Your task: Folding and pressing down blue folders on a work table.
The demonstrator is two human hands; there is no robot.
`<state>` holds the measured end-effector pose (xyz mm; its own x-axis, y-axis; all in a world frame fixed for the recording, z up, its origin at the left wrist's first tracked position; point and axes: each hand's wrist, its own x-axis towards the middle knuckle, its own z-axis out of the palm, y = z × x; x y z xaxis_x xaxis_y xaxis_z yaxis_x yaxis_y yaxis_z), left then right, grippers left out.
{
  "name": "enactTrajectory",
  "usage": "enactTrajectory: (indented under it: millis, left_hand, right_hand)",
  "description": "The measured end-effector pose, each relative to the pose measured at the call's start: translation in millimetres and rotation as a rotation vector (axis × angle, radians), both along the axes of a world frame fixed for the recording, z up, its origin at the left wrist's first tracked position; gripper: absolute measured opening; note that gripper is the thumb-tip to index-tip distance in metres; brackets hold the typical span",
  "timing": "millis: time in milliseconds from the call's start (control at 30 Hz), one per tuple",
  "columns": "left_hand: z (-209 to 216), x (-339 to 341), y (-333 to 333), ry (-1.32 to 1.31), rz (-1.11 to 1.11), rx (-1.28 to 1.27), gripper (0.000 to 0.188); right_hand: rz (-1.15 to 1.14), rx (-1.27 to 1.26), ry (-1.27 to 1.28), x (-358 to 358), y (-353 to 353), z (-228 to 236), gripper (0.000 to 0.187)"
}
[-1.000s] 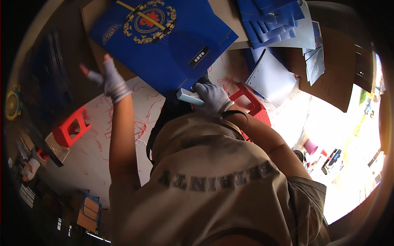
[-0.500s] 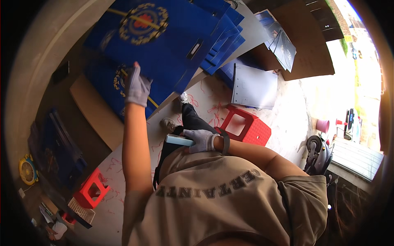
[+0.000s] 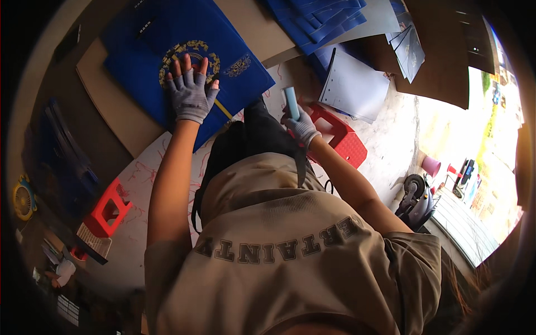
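My left hand [image 3: 191, 97], in a grey fingerless glove, lies flat with fingers spread on a stiff blue printed sheet [image 3: 137, 70]. The palm and fingers partly cover its round gold emblem. Below the wrist, a yellow strip [image 3: 223, 108] shows near the sheet's lower edge. Out to the right, my right hand [image 3: 303, 128] wears a similar glove and is closed around a light-blue oblong object [image 3: 291, 102]. It is held upright; its exact kind cannot be told. Beneath the blue sheet there is brown cardboard [image 3: 106, 103].
More blue sheets [image 3: 318, 22] lie fanned at the top, with white sheets [image 3: 354, 84] lower right of them. Red stools [image 3: 350, 149] stand on both sides. Red threads litter the floor [image 3: 151, 178]. A pink bucket [image 3: 431, 165] and a scooter [image 3: 416, 192] are far right, a yellow fan [image 3: 24, 198] far left.
The upper blue sheet has come down onto the pile, and my left hand now presses flat on it. My right hand has moved away from my waist, up and right, with the light-blue object turned upright.
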<state>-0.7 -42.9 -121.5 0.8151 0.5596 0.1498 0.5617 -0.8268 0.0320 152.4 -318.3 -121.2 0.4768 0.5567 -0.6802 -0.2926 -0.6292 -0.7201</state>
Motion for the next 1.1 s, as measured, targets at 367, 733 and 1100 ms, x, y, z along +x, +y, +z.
enactTrajectory:
  millis: [367,733,1100]
  left_hand:
    - [-4.4,-4.1,-2.7,-0.102,-0.005,-0.001,0.064]
    - [-4.4,2.3,-1.0,-0.121,-0.059,-0.037,0.065]
    - [1.1,1.0,-3.4,-0.114,-0.06,-0.051,0.063]
  right_hand:
    - [0.439,0.054,-0.077,5.1,32.5,0.5,0.041]
    - [0.394,-0.277,-0.109,40.8,65.9,28.8,0.039]
    - [0.816,-0.047,-0.146,-47.6,47.4,0.5,0.059]
